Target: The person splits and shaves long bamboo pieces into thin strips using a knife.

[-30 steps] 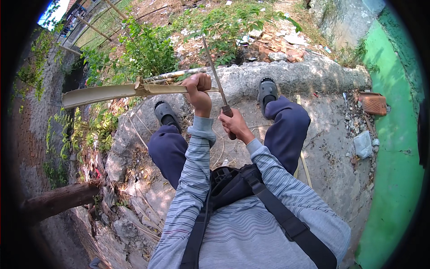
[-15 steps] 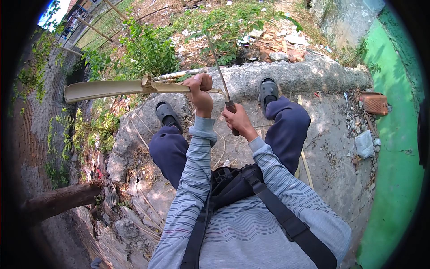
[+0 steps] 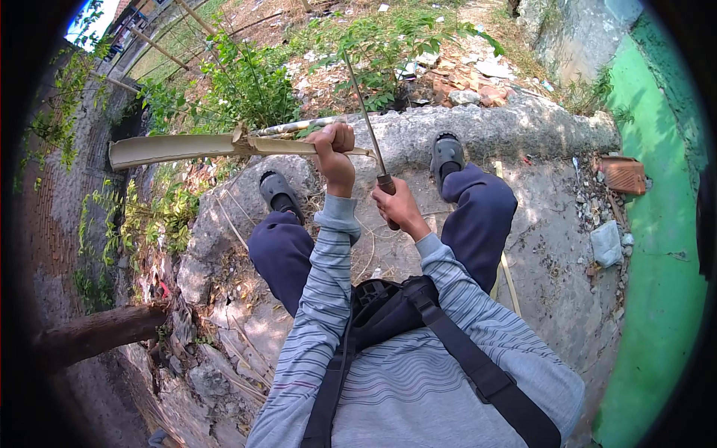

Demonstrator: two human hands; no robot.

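The right hand [image 3: 401, 203] is wrapped around the brown handle of a long, thin-bladed knife [image 3: 364, 113], its blade pointing toward the far edge of the concrete ground [image 3: 549, 231]. Slightly farther out, the left hand [image 3: 334, 153] grips a pale split strip [image 3: 179, 147] extending past the ground's left edge; whether its right tip touches the blade, I cannot tell. Beyond the rough ledge [image 3: 515, 128], leafy plants [image 3: 254, 88] grow.
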